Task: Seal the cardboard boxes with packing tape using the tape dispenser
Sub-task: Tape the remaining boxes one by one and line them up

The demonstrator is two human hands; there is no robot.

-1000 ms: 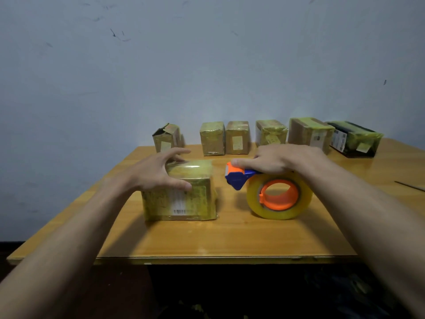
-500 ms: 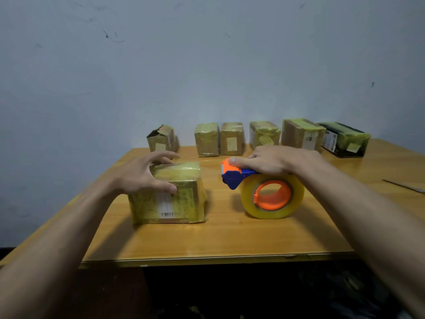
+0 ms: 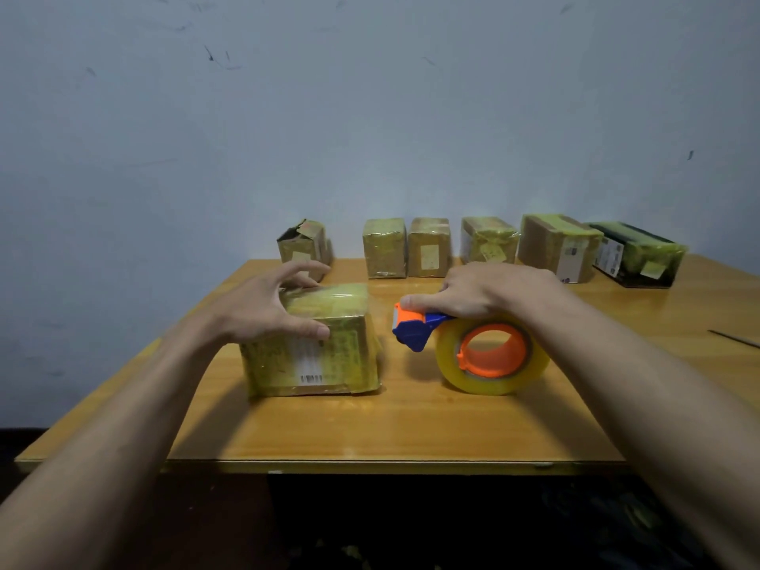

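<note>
A cardboard box (image 3: 329, 364) wrapped in yellowish tape, with a white barcode label on its front, sits on the wooden table (image 3: 390, 425) left of centre. My left hand (image 3: 263, 308) grips its top left corner, thumb on the front face and fingers curled over the far edge. To the right stands the tape dispenser (image 3: 473, 351), an orange and blue holder with a large roll of clear tape, resting on the table. My right hand (image 3: 481, 290) lies over its top and holds the handle, index finger stretched toward the orange cutter end.
Several more boxes line the back edge by the wall: a torn-open one (image 3: 302, 246), a pair of small ones (image 3: 405, 248), another taped one (image 3: 487, 240), a bigger brown one (image 3: 555, 248) and a dark box (image 3: 635, 255). A thin dark object (image 3: 734, 338) lies at the right.
The box slid a little to the left with my left hand on it. My right hand and the dispenser have stayed where they were.
</note>
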